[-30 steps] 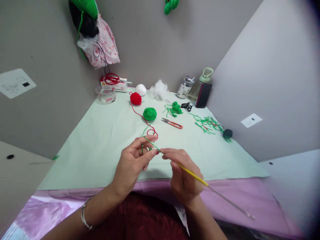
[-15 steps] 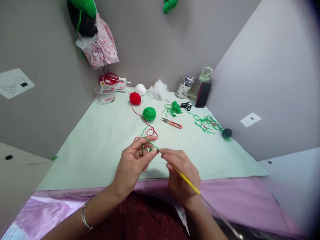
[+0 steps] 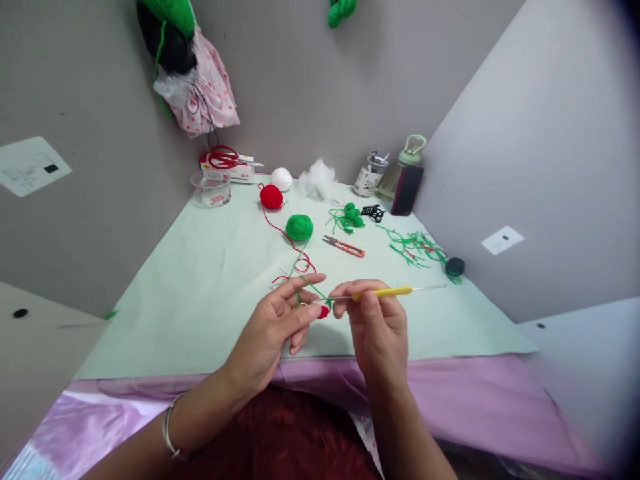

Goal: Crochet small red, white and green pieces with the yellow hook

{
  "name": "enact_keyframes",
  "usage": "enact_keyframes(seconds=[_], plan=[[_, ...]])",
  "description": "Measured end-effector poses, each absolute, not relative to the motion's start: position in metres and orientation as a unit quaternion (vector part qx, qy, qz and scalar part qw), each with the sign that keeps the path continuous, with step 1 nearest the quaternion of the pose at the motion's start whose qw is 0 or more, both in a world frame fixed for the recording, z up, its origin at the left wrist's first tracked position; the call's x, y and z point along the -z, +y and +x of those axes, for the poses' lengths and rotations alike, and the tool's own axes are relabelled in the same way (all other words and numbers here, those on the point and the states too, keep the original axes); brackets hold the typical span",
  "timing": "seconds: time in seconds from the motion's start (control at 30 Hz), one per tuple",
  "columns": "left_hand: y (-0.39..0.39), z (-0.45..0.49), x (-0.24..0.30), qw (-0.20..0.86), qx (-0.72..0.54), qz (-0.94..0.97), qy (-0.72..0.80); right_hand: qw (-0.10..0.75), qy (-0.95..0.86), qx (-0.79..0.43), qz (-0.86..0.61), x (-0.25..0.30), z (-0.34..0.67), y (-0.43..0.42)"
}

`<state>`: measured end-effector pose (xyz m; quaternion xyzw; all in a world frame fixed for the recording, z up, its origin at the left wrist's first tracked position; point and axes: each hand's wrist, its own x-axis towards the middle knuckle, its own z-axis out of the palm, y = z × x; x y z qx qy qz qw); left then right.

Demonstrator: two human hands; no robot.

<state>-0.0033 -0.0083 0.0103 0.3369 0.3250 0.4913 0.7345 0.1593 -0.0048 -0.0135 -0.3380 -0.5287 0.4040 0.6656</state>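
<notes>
Your right hand (image 3: 377, 320) holds a slim crochet hook with a yellow handle and thin metal ends (image 3: 397, 291) between thumb and fingers, in a narrow grip. Its long axis runs nearly level from left to right across your view, with the right end slightly higher. The working tip points left, toward your left hand (image 3: 275, 317); the other metal end sticks out to the right, past your knuckles. The tip meets a small red, white and green crocheted yarn piece (image 3: 324, 311), but whether it sits inside a loop is too small to tell.

Your left thumb pinches that piece at its left edge, above the pale green cloth-covered table (image 3: 175, 300), while your left index finger stretches out to the right. A thin green yarn strand (image 3: 314, 288) slants from that finger down to the piece.

Beyond your 2 hands lies a round green yarn ball (image 3: 299, 227), with a round red yarn ball (image 3: 271, 197) behind it to the left. To the green ball's right, orange-handled metal thread snips (image 3: 353, 250) lie with their blades pointing left and slightly away from you.
</notes>
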Motion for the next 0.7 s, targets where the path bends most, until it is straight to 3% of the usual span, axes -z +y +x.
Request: enact_keyframes(seconds=[0.2,0.5,0.7], plan=[[-0.009,-0.005,-0.009,0.722,-0.495,0.347,0.337,0.666,-0.526,-0.423,-0.318,0.01,0.161,-0.008],[-0.01,-0.007,-0.003,0.624,-0.53,0.43,0.381,0.611,-0.702,-0.172,-0.324,0.014,0.162,-0.019],[-0.009,-0.009,-0.006,0.589,-0.538,0.447,0.404,0.609,-0.704,-0.178,-0.319,0.016,0.167,-0.018]])
